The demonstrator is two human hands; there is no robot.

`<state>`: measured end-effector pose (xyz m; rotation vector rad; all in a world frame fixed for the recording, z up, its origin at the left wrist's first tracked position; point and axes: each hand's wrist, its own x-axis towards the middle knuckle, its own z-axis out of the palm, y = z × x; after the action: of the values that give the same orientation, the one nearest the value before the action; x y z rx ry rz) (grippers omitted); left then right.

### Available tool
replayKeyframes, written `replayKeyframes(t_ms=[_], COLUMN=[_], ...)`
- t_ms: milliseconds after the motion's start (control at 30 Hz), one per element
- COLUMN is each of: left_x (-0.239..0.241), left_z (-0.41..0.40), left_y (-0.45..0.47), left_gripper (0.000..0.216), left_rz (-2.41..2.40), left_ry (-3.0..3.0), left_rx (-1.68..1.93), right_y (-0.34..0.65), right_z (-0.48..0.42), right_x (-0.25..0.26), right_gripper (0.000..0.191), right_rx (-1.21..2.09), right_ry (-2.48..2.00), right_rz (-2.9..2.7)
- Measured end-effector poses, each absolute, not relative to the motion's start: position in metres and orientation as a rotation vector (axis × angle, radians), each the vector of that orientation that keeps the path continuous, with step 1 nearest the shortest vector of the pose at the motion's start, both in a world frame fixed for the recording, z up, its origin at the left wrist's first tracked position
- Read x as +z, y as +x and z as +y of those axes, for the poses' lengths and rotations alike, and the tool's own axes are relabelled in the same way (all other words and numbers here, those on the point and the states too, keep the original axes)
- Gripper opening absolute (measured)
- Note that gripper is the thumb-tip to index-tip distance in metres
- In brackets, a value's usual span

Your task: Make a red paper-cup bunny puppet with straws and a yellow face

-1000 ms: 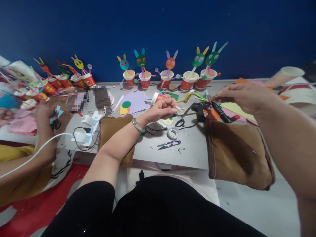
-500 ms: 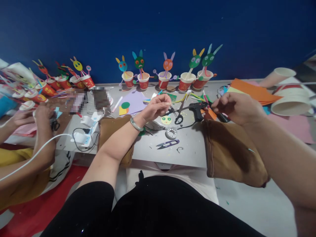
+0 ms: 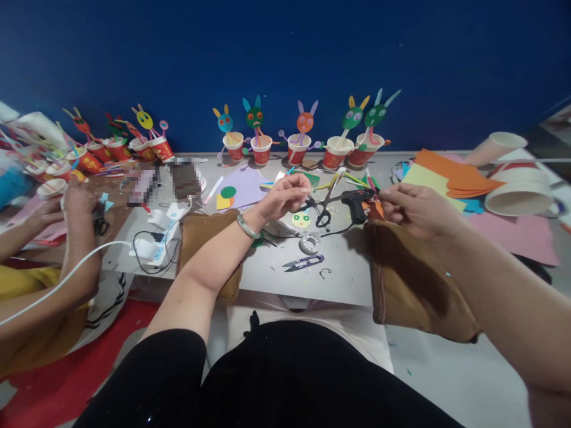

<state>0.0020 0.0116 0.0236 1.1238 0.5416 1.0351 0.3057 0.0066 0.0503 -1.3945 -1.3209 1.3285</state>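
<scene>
Five rabbit cups (image 3: 297, 147) by the wall; two scissors (image 3: 322, 209); one glue gun (image 3: 357, 202).

Bare arms, green bangle (image 3: 248, 226) (left wrist), black trousers (image 3: 276, 380), pale top (image 3: 312, 321).

Scissors (image 3: 322, 208) and glue gun (image 3: 357, 202) between hands.

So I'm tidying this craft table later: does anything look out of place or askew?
Mostly working clutter. The brown cloth under the right hand hangs over the table edge, and small paper scraps lie near the thread snips. One red cup at the left group is tilted. Nothing looks spilled or broken.
</scene>
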Motion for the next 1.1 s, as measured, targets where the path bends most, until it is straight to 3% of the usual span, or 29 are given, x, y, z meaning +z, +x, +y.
replayKeyframes(t_ms=[200,400,500,633,933,1100], left_x=[0.024,0.02,0.018,0.017,0.016,0.016], left_z=[0.011,0.013,0.014,0.015,0.019,0.018], left_y=[0.003,0.004,0.004,0.003,0.001,0.0], left_gripper=[0.067,0.065,0.063,0.061,0.047,0.048], left_rz=[0.538,0.538,0.536,0.516,0.539,0.552], left_ry=[1.142,1.109,1.099,1.101,1.069,1.074], left_rx=[1.063,1.096,1.09,1.106,1.102,1.098], right_y=[0.306,0.307,0.313,0.324,0.379,0.418], right_z=[-0.009,-0.026,-0.03,-0.034,-0.063,-0.085], right_x=[0.056,0.061,0.056,0.049,0.06,0.066], right_gripper=[0.054,0.023,0.018,0.027,0.073,0.075], right_rx=[1.217,1.181,1.169,1.137,0.846,0.692], right_ry=[-1.43,-1.424,-1.401,-1.333,-1.428,-1.448], right_rz=[-1.315,-1.213,-1.177,-1.164,-1.242,-1.142])
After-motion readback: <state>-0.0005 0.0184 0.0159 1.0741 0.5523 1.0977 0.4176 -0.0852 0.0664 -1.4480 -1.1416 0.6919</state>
